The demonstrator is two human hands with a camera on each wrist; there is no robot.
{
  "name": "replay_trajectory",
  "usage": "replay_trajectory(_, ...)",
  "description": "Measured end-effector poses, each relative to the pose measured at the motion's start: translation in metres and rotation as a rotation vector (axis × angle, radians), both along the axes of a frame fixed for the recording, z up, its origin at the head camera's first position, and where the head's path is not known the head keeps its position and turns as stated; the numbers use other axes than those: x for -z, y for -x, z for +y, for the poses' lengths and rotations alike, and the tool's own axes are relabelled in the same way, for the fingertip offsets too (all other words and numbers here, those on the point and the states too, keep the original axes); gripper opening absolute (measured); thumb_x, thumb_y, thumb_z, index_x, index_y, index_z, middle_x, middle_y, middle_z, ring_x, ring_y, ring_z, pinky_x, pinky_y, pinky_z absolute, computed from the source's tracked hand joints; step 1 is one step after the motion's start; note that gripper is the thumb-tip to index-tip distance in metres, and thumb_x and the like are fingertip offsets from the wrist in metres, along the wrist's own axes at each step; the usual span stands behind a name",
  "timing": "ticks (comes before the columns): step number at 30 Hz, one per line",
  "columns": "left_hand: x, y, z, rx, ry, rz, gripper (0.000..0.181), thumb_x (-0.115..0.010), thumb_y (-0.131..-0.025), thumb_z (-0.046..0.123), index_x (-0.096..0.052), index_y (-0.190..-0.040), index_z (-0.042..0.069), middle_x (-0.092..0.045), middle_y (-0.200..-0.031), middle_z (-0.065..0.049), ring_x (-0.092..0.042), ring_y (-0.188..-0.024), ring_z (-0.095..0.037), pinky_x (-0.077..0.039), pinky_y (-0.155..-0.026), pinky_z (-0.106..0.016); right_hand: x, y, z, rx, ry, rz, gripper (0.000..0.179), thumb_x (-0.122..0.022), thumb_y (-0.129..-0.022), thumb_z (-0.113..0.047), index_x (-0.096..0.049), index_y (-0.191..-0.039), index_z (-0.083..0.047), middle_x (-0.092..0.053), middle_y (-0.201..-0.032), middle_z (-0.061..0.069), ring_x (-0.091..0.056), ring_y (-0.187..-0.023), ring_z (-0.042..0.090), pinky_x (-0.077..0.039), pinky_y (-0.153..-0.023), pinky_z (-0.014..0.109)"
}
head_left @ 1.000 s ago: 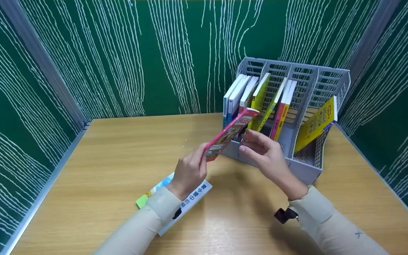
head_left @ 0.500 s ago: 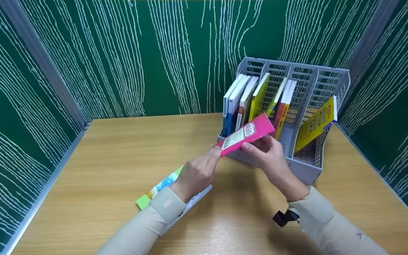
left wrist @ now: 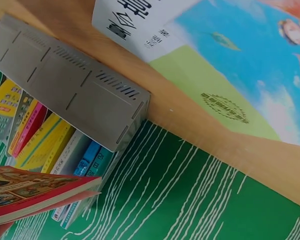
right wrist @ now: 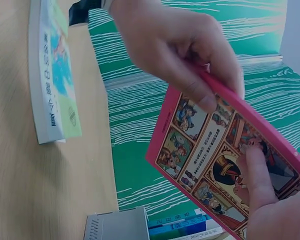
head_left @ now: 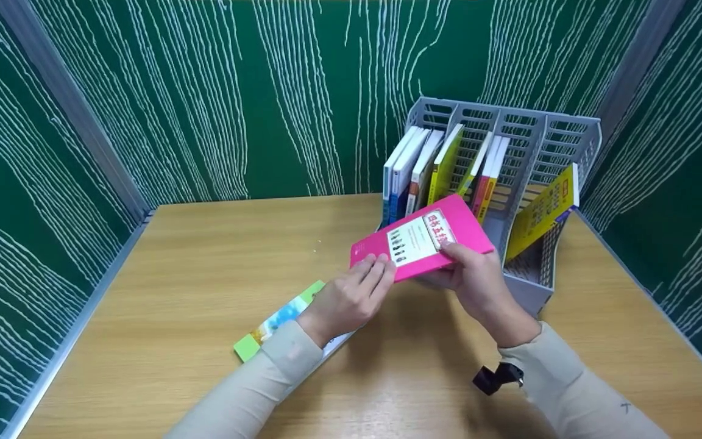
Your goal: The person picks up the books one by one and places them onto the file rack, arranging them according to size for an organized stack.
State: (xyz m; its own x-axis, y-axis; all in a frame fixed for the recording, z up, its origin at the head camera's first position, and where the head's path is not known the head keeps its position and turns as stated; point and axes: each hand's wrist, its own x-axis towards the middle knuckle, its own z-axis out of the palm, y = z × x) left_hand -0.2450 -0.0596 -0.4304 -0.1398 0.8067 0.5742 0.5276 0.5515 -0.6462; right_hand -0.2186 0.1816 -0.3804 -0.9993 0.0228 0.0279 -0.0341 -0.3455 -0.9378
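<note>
Both hands hold a pink book [head_left: 413, 235], its pink face with a white panel turned up toward the head camera. My left hand [head_left: 348, 299] pinches its near left edge, fingers on top; the right wrist view shows that thumb on the illustrated other face. At the right end my right hand [head_left: 479, 283] grips it, thumb on the pink face and a finger [right wrist: 257, 175] flat against the pictures. The book overlaps the front of a grey file rack [head_left: 524, 291] in the head view. Below my left forearm lies a thick book with a blue and green cover [head_left: 284, 314].
Several books stand in the rack's left compartments, among them a white one [head_left: 409, 161] and a yellow-green one [head_left: 446, 161]. A yellow book [head_left: 543, 213] leans in the rightmost compartment. Green walls with white lines [head_left: 290, 103] enclose the wooden table [head_left: 162, 292].
The pink book has turned over from its illustrated face to its pink face. My right hand, earlier beside it, now grips its right end; my left hand has shifted slightly right.
</note>
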Motion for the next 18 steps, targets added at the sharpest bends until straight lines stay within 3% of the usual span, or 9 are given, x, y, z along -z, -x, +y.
replay_trajectory(6,-0.003,0.005,0.008,0.051,-0.077,-0.053,0.045,-0.081,-0.1,0.032,-0.074,-0.139,0.011,-0.078,-0.134,-0.003,-0.076,-0.123,-0.02,-0.061,-0.1,-0.032,-0.007,-0.001,0.009,0.03,0.007,-0.011,0.053,-0.047,-0.112,-0.007,-0.031,-0.163,-0.006,-0.061,-0.142,0.005,-0.076,-0.117,0.014,-0.063,-0.102,0.034)
replay_trajectory(10,-0.007,0.01,0.015,0.069,-0.15,-0.097,0.042,-0.078,-0.102,0.035,-0.076,-0.134,0.009,-0.08,-0.132,-0.004,-0.077,-0.122,-0.02,-0.06,-0.103,-0.033,-0.013,0.0,0.017,0.106,0.007,0.054,0.052,-0.048,-0.108,0.001,-0.037,-0.159,-0.001,-0.068,-0.13,0.002,-0.078,-0.109,0.013,-0.065,-0.095,0.03)
replay_trajectory(14,-0.009,0.017,0.017,0.023,-0.183,-0.164,0.048,-0.079,-0.1,0.04,-0.074,-0.135,0.008,-0.079,-0.133,-0.006,-0.077,-0.122,-0.021,-0.06,-0.104,-0.034,-0.018,0.001,0.029,0.178,-0.032,0.099,0.046,-0.047,-0.106,0.005,-0.045,-0.152,-0.001,-0.072,-0.122,0.0,-0.08,-0.102,0.014,-0.067,-0.089,0.029)
replay_trajectory(18,-0.009,0.025,0.017,-0.05,-0.176,-0.238,0.057,-0.079,-0.099,0.044,-0.07,-0.142,0.008,-0.076,-0.139,-0.007,-0.075,-0.127,-0.024,-0.058,-0.107,-0.035,-0.022,-0.002,0.043,0.215,-0.061,0.094,0.047,-0.049,-0.109,0.001,-0.044,-0.155,-0.005,-0.067,-0.13,0.001,-0.079,-0.106,0.013,-0.065,-0.092,0.029)
